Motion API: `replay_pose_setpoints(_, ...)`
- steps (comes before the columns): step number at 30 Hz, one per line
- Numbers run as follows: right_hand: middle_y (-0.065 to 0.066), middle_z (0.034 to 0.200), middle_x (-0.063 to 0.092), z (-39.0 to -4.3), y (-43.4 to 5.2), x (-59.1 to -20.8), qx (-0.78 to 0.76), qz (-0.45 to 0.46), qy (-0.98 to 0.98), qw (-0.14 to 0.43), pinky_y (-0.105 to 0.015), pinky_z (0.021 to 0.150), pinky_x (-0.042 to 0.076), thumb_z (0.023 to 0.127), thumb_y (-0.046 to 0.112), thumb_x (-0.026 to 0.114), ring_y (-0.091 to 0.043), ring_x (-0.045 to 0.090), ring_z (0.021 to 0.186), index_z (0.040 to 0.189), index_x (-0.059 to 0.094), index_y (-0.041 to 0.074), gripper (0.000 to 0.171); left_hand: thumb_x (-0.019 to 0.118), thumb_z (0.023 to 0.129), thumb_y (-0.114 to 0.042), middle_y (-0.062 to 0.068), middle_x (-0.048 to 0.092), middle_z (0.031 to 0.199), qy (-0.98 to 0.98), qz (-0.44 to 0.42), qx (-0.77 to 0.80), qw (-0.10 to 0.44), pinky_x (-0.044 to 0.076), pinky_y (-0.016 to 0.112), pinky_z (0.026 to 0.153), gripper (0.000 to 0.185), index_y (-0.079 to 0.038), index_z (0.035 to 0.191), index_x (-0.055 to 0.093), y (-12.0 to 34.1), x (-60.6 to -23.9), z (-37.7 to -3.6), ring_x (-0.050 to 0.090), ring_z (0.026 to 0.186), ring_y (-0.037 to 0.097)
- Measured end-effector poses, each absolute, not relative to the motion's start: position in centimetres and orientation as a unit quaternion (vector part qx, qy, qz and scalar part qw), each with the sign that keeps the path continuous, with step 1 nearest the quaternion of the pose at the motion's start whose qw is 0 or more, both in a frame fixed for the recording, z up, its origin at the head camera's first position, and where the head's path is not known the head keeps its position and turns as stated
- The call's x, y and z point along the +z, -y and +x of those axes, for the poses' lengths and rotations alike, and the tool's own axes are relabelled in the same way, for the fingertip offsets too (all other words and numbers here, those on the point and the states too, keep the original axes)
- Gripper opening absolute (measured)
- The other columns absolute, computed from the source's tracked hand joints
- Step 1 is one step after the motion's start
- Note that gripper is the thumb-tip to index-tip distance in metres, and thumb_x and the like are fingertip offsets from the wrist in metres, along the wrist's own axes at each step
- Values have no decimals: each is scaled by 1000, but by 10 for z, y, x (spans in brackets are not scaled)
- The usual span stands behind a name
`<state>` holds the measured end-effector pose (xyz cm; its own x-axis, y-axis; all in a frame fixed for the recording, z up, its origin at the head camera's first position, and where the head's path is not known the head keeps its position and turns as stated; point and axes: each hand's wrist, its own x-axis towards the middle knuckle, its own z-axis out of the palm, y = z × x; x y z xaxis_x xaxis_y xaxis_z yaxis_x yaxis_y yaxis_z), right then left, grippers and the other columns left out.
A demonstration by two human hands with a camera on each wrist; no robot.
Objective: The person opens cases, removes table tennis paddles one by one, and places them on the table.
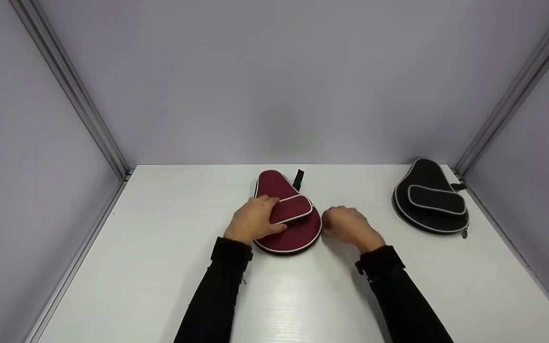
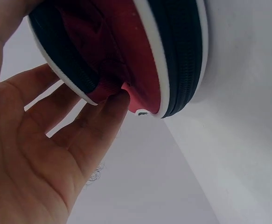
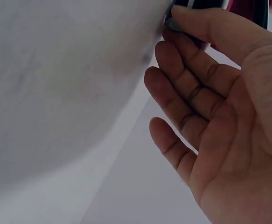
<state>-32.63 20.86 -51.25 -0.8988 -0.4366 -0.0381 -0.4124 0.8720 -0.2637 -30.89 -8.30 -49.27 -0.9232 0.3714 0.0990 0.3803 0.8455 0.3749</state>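
A dark red table tennis paddle case (image 1: 296, 238) with white piping lies on the white table, its narrow end toward the back wall. My left hand (image 1: 253, 220) holds it by the left end of its raised front pocket (image 1: 294, 208), thumb on the near side and fingers on the far side. At the case's right edge is my right hand (image 1: 348, 226). Its thumb and index finger pinch a small metal zipper pull (image 3: 174, 24), seen in the right wrist view. The dark zipper band (image 2: 184, 56) runs round the case's side in the left wrist view.
A black paddle case (image 1: 432, 221) of the same shape lies at the back right, near the side wall. From the red case's upper right side sticks a black strap (image 1: 298, 179). Grey walls (image 1: 284, 85) enclose the table (image 1: 160, 267) at the back and sides.
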Motion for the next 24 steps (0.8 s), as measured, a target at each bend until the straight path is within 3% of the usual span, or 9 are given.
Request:
replay_pose_setpoints(8,0,90,78,-325,-207,-517,-135,-207,-968,44,-53,86,64,103,16,76,-17,65,80,100,84,10,10,95,97,-45,18,74,153,964,-173,-204,4,62,52,123,77,-4,157,69,84,-491,-312,74,138,36)
replay_pose_setpoints(15,0,84,71,-326,-207,-516,-139,-202,-969,45,-47,76,57,107,15,74,-17,59,77,94,77,11,13,97,95,-44,16,75,151,964,-151,-221,2,63,53,120,79,-6,159,69,85,-489,-313,75,134,37)
replay_pose_setpoints(24,-6,94,85,-324,-202,-515,-140,-198,-970,-1,-50,72,67,108,19,82,-22,76,83,106,85,9,11,102,91,-45,21,76,149,967,-121,-217,58,66,59,116,79,-6,153,72,87,-494,-314,76,135,43)
